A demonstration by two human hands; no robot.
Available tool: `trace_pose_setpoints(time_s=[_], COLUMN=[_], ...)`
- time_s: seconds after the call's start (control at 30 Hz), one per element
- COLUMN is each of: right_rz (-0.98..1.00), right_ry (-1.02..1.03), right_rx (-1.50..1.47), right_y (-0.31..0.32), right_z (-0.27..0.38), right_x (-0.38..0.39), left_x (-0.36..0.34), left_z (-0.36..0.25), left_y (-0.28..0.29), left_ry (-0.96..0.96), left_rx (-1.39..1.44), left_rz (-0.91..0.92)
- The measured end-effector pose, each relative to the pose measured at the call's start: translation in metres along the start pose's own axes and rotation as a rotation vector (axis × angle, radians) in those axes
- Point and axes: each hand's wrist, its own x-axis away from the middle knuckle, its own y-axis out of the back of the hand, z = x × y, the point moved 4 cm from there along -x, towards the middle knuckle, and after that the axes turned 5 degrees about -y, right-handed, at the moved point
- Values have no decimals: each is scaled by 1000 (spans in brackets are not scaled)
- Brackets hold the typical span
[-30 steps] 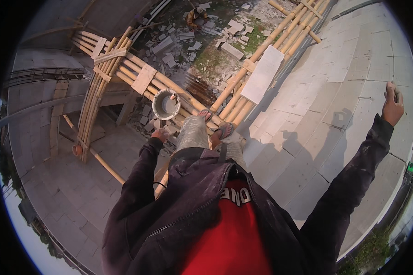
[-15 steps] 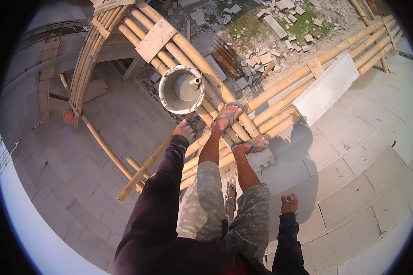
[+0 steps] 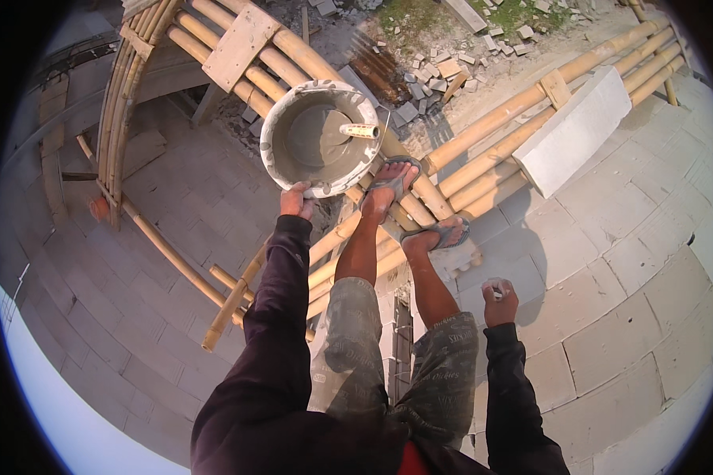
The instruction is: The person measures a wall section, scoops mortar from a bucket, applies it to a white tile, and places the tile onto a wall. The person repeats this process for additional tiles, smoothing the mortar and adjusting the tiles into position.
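Note:
A round, mortar-smeared bucket is above the bamboo poles, with wet grey mortar inside. A pale cylindrical handle sticks out of the mortar; the tool's other end is hidden. My left hand is closed on the bucket's near rim, thumb over the edge. Off to the right, my right hand hangs in a loose fist beside my leg, its fingertips whitish. No object shows in it. My sandalled feet stand on the bamboo poles next to the bucket.
Bamboo poles form a narrow raised walkway, with a wooden plank across them. A white block rests on the right-hand poles. Walls of pale blocks flank me, and rubble lies on the ground below.
My left hand has moved up to the bucket and taken hold of its rim. The bucket looks larger and nearer. My right hand has risen slightly, still curled.

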Motion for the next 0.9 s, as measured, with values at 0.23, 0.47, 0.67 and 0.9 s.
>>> trace_pose_setpoints(time_s=[0.23, 0.47, 0.67, 0.9], right_rz=[-163, -253, -361, -678], right_ry=[444, 51, -104, -161], right_rx=[257, 708, 521, 430], right_y=[47, 194, 331, 341], right_z=[265, 264, 281, 228], right_x=[45, 109, 223, 275], left_x=[250, 457, 574, 648], left_z=[-127, -187, -222, -196], left_y=[-125, -239, -311, -333], left_ry=[-125, -249, -431, -602], left_rx=[-534, -633, -740, -895], left_rz=[460, 941, 1244, 1388])
